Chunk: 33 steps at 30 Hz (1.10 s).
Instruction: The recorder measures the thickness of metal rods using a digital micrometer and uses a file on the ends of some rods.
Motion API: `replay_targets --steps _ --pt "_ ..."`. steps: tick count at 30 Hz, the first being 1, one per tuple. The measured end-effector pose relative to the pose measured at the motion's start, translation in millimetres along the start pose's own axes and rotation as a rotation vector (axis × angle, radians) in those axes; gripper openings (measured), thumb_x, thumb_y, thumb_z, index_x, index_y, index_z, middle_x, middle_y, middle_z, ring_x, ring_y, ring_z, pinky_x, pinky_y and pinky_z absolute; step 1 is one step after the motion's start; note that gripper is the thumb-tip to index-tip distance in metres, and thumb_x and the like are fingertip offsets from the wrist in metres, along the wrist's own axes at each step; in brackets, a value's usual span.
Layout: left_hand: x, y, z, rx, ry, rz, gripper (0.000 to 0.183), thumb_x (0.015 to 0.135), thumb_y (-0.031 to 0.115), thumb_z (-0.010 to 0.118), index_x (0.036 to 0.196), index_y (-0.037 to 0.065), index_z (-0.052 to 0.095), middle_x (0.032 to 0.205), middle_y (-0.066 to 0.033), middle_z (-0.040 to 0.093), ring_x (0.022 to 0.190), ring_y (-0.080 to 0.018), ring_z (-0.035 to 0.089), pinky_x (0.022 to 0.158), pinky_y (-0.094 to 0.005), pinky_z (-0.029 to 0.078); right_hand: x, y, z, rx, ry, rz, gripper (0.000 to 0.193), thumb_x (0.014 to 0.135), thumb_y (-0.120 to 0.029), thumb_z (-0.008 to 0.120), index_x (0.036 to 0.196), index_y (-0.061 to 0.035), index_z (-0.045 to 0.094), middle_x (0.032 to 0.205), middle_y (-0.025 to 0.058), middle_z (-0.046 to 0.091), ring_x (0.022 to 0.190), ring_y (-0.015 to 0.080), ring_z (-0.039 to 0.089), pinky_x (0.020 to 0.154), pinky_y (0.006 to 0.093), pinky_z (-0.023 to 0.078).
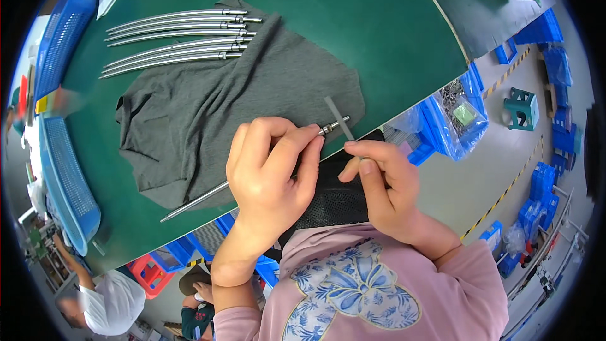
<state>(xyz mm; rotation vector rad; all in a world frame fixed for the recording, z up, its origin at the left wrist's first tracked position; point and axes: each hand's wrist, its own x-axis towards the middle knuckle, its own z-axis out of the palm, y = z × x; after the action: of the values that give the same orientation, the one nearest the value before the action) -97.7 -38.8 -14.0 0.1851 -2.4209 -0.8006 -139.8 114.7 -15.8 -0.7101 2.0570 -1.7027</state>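
Note:
My left hand (271,170) is closed round a slim metal rod (196,203), which lies slantwise over a dark grey cloth (170,126) near the table's front edge. The rod's stepped, ringed end (326,129) sticks out past my fingertips. Between the thumb and forefinger of my right hand (385,183) is a thin grey flat strip (339,117). It crosses the rod's end at an angle and seems to touch it. Several similar shiny metal rods (170,48) lie side by side at the cloth's far left edge.
Blue mesh baskets (68,177) line the table's left edge. Blue bins (451,117) with small metal parts sit beyond the right front edge. A green stool (521,109) stands on the floor at right. Other people (113,300) are at lower left.

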Motion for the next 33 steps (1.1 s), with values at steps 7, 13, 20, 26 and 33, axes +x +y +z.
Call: replay_targets --steps 7,13,20,26,33 --pt "-0.8 -2.1 2.0 0.012 0.018 0.014 0.017 0.058 0.000 0.067 0.071 0.006 0.060 0.066 -0.0027 0.048 0.055 -0.0180 0.044 0.046 -0.0276 0.035 4.5 4.5 10.4 -0.059 0.050 -0.109 0.019 0.080 0.006 0.045 0.098 0.0006 0.049 0.071 0.0081 0.057 0.056 0.0103 0.056 0.049 0.0201 0.043" --pt "-1.5 -2.1 3.9 -0.001 0.044 0.017 0.017 0.057 0.001 0.067 0.071 0.006 0.059 0.067 -0.0031 0.048 0.055 -0.0186 0.044 0.047 -0.0283 0.036 17.1 2.5 13.0 -0.206 0.265 -0.104 0.022 0.074 0.000 0.056 0.095 0.0012 0.047 0.054 0.0025 0.051 0.041 0.0085 0.046 0.039 0.0221 0.035" --pt "-7.0 -3.3 5.0 0.051 0.085 0.103 0.017 0.057 0.002 0.067 0.072 0.005 0.057 0.069 -0.0043 0.049 0.056 -0.0187 0.048 0.047 -0.0284 0.037 34.5 -7.9 5.2 -0.454 0.213 -0.058 0.018 0.064 -0.003 0.065 0.080 -0.0034 0.057 0.041 -0.0007 0.039 0.035 0.0057 0.039 0.036 0.0206 0.030" --pt "-11.2 -3.8 8.4 0.029 0.134 0.179 0.018 0.058 0.003 0.068 0.073 0.004 0.058 0.069 -0.0044 0.051 0.052 -0.0173 0.050 0.045 -0.0263 0.039 28.9 -9.1 5.8 -0.427 0.266 -0.134 0.017 0.062 -0.003 0.067 0.077 -0.0034 0.058 0.045 -0.0016 0.046 0.036 0.0042 0.040 0.036 0.0191 0.031" --pt "-10.6 -6.5 7.7 -0.046 0.119 0.237 0.019 0.057 0.001 0.068 0.073 0.002 0.058 0.069 -0.0049 0.050 0.052 -0.0179 0.050 0.044 -0.0264 0.040 23.7 -2.5 9.4 -0.391 0.298 -0.085 0.015 0.063 -0.003 0.066 0.076 -0.0040 0.058 0.055 0.0021 0.057 0.038 0.0043 0.044 0.036 0.0188 0.033"
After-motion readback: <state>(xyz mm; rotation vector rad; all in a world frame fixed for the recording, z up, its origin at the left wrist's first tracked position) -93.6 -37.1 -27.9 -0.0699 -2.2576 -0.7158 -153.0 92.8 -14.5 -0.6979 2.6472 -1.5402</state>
